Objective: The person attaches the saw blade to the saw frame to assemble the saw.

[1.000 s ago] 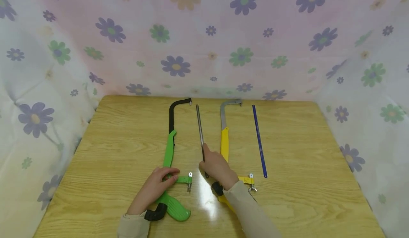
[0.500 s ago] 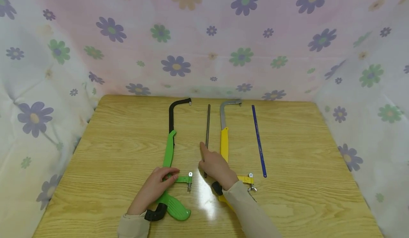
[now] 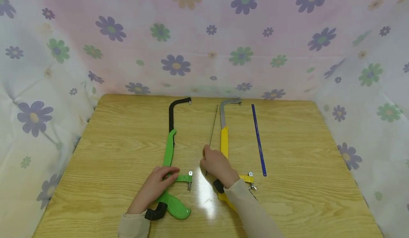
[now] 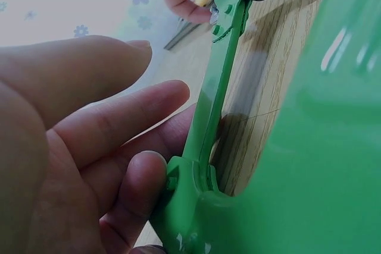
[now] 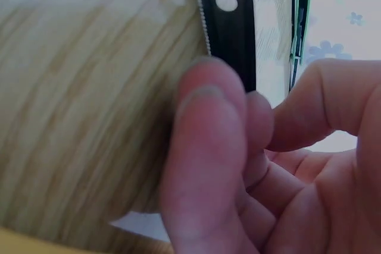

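My right hand (image 3: 218, 165) pinches a dark hacksaw blade (image 3: 214, 124) near its lower part, between the two saws. In the right wrist view, one rounded blade end (image 5: 232, 34) shows a hole and fine teeth along its left side. The head view has the blade nearly edge-on, a thin line leaning right at its top. My left hand (image 3: 154, 184) rests on the frame of a green hacksaw (image 3: 168, 149) with a black front bow. Up close, a fingertip (image 4: 143, 176) touches the frame where its short arm (image 4: 205, 105) joins, and the thumb stands off it.
A yellow hacksaw frame (image 3: 224, 142) with a grey bow lies under my right wrist, partly hidden. Right of it lies a blue blade (image 3: 258, 140). Wing nuts (image 3: 252, 187) hang at the frames' lower arms. Flowered cloth (image 3: 204, 46) surrounds the wooden table (image 3: 297, 195).
The dark blade's far end has swung right toward the yellow saw, and the blade has turned from its flat face to edge-on. My right index finger has drawn in. The left hand stays put.
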Tool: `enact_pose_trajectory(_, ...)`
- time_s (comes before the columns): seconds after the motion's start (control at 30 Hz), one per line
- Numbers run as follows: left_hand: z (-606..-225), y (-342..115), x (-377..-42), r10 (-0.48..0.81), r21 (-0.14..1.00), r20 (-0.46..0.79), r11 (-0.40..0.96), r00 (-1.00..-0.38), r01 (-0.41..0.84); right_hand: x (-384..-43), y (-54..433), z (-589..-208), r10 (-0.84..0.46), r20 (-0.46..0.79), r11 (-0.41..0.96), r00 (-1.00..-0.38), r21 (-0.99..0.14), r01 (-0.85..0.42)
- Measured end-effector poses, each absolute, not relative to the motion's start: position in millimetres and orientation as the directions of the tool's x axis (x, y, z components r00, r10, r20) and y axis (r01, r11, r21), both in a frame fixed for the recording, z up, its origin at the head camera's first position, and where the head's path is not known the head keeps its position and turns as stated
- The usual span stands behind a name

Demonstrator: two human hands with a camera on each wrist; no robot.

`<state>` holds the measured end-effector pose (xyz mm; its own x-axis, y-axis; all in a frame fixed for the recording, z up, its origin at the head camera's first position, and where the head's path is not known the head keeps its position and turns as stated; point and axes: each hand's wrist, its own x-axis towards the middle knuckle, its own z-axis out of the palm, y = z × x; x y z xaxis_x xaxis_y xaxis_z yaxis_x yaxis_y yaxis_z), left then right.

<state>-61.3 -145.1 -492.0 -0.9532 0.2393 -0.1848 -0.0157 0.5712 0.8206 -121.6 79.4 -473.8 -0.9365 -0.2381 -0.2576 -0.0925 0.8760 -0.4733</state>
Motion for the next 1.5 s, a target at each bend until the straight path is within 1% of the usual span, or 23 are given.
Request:
enact_pose_trajectory(0.2,-490.5,-142.9,-60.5,0.242,0.819,-0.183,0.574,-0.953,-0.012,-121.9,83.5,-473.4,-0.258,-0.268,0.881,-0.928,-0.460,-0.112)
enact_pose_trajectory(0.43,-489.4,-140.6,-59.7,0.258,0.787,-0.101,0.611,-0.961,0.081,-125.1,86.1,-473.1,-0.280,-0.244,0.892,-0.928,-0.424,-0.158)
enact_pose_trajectory(0.7,-495.1,-139.2,-58.1,0.294,0.741,-0.034,0.649,-0.955,0.174,-121.0,92.3,-465.0,-0.324,-0.270,0.852,-0.907,-0.499,-0.157)
enact_pose_trajectory(1.0,-497.5,-137.1,-58.4,0.285,0.727,-0.041,0.666,-0.958,0.167,-115.2,94.5,-464.6,-0.308,-0.225,0.828,-0.924,-0.541,-0.144)
enact_pose_trajectory(1.17,-495.6,-141.5,-55.5,0.277,0.721,-0.047,0.674,-0.960,0.160,-108.5,92.4,-467.1,-0.300,-0.230,0.763,-0.926,-0.640,-0.088)
enact_pose_trajectory(1.3,-495.0,-143.8,-53.5,0.284,0.735,-0.057,0.660,-0.957,0.152,-102.0,91.6,-472.4,-0.296,-0.254,0.676,-0.921,-0.736,-0.014)
enact_pose_trajectory(1.5,-495.9,-139.8,-56.4,0.312,0.743,-0.052,0.647,-0.949,0.172,-99.7,95.8,-475.7,-0.298,-0.288,0.522,-0.910,-0.848,0.097)
